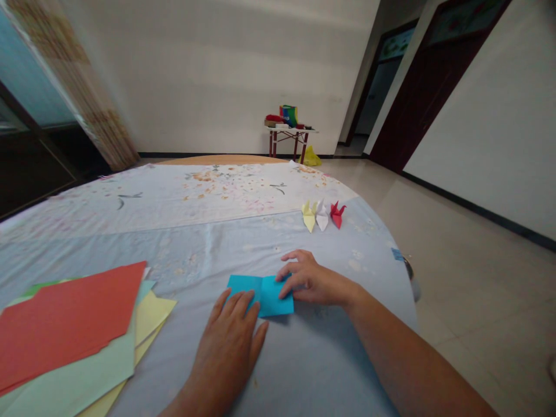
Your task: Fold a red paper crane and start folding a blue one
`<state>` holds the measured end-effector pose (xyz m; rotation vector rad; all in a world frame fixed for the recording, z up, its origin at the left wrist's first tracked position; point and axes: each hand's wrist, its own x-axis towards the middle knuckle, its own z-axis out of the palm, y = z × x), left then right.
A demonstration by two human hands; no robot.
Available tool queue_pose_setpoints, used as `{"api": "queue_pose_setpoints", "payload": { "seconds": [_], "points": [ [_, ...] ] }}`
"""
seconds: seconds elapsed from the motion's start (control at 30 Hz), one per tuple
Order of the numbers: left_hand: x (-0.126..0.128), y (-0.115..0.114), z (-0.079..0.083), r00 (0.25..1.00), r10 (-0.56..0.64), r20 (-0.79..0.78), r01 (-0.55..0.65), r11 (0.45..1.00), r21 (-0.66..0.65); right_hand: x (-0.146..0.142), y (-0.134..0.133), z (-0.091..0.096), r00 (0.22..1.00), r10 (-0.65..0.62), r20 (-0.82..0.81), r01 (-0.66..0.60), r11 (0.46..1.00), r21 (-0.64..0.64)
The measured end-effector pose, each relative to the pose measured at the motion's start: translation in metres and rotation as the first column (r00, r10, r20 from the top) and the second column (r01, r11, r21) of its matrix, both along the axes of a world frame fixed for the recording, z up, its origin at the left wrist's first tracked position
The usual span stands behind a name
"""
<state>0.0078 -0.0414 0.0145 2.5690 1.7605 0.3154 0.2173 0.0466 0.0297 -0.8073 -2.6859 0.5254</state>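
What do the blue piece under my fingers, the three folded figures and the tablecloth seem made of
Blue piece: probably matte paper, with thin edges and a straight crease. Folded figures: likely matte paper too, given sharp points and flat facets. Tablecloth: perhaps fabric, dull and softly wrinkled, though thin plastic isn't ruled out.
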Motion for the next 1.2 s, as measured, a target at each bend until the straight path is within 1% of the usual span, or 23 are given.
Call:
{"api": "queue_pose_setpoints", "payload": {
  "seconds": [0.1, 0.23, 0.37, 0.43, 0.5, 0.57, 0.67, 0.73, 0.93, 1.2],
  "points": [
    [-0.002, 0.001, -0.005, 0.999, -0.037, 0.003, 0.037, 0.999, -0.023, 0.002, 0.006, -0.008, 1.0, -0.014, 0.017, 0.015, 0.999, -0.032],
    [-0.001, 0.0, -0.002, 0.999, -0.049, 0.016, 0.05, 0.996, -0.074, 0.01, 0.017, -0.019, 0.999, -0.035, 0.018, 0.037, 0.994, -0.102],
    [0.003, -0.002, 0.003, 0.997, -0.071, 0.005, 0.072, 0.991, -0.11, 0.014, 0.023, -0.02, 0.999, 0.022, -0.036, -0.028, 0.985, -0.17],
    [0.004, -0.002, 0.003, 0.997, -0.072, 0.023, 0.074, 0.992, -0.106, 0.012, 0.023, -0.018, 0.997, 0.019, -0.073, -0.033, 0.981, -0.189],
    [0.004, -0.002, 0.002, 0.995, -0.084, 0.049, 0.088, 0.991, -0.097, 0.007, 0.022, -0.016, 0.996, -0.028, -0.087, 0.01, 0.98, -0.197],
    [0.004, -0.002, 0.0, 0.992, -0.101, 0.075, 0.107, 0.991, -0.082, 0.001, 0.02, -0.017, 0.993, -0.096, -0.075, 0.081, 0.98, -0.184],
    [0.003, -0.001, -0.003, 0.99, -0.093, 0.111, 0.098, 0.994, -0.048, -0.007, 0.019, -0.02, 0.985, -0.165, -0.048, 0.156, 0.976, -0.154],
    [0.003, -0.002, -0.003, 0.99, -0.079, 0.116, 0.084, 0.995, -0.043, -0.011, 0.019, -0.023, 0.981, -0.19, -0.037, 0.182, 0.973, -0.145],
    [0.007, -0.003, 0.003, 0.995, -0.095, 0.036, 0.099, 0.987, -0.125, -0.018, 0.02, -0.028, 0.97, -0.242, -0.011, 0.238, 0.962, -0.132],
    [0.008, -0.003, 0.0, 0.997, -0.068, 0.032, 0.072, 0.986, -0.149, -0.024, 0.016, -0.03, 0.946, -0.325, -0.012, 0.322, 0.94, -0.115]
  ]
}}
